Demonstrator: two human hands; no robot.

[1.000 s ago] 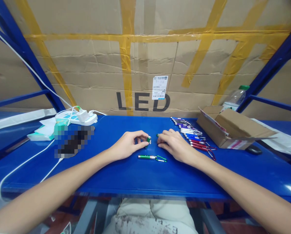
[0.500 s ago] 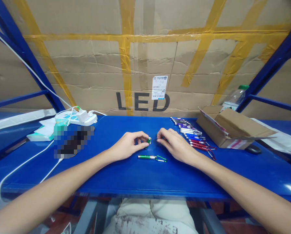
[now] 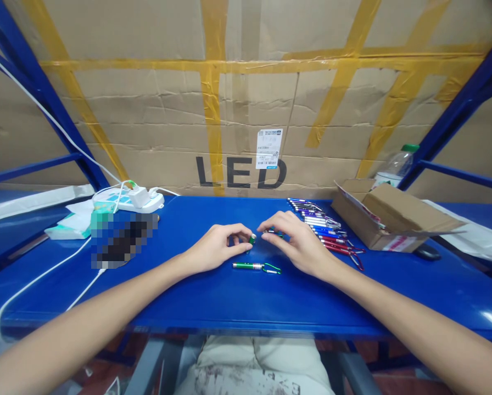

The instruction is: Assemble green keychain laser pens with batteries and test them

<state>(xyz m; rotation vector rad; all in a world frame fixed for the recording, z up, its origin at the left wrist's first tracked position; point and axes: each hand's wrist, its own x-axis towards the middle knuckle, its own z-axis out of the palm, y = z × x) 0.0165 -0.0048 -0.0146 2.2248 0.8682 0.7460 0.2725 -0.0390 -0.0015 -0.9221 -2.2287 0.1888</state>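
My left hand (image 3: 217, 247) is closed, with thumb and fingertips pinching a short green metal penlight piece (image 3: 252, 240) upright above the table. Just to its right is my right hand (image 3: 297, 241), thumb and index finger parted. Between them shows part of a green carabiner piece (image 3: 275, 232), which seems tucked in the other fingers; most of it is hidden. Below both hands, a whole green penlight (image 3: 248, 266) with a green carabiner clip lies flat on the blue table (image 3: 238, 302). Beyond my right hand, several penlights (image 3: 322, 222) in purple, silver, blue and red lie in a row.
An open cardboard box (image 3: 390, 219) stands at the right beside a black mouse (image 3: 428, 252), with a plastic bottle (image 3: 398, 164) behind. At the left are a white power strip (image 3: 147, 203), a tissue pack (image 3: 71, 222) and cables. A large carton (image 3: 167, 120) closes off the back.
My right thumb and index finger have spread apart, and more of the green carabiner piece shows between them. My left hand holds its piece in nearly the same place.
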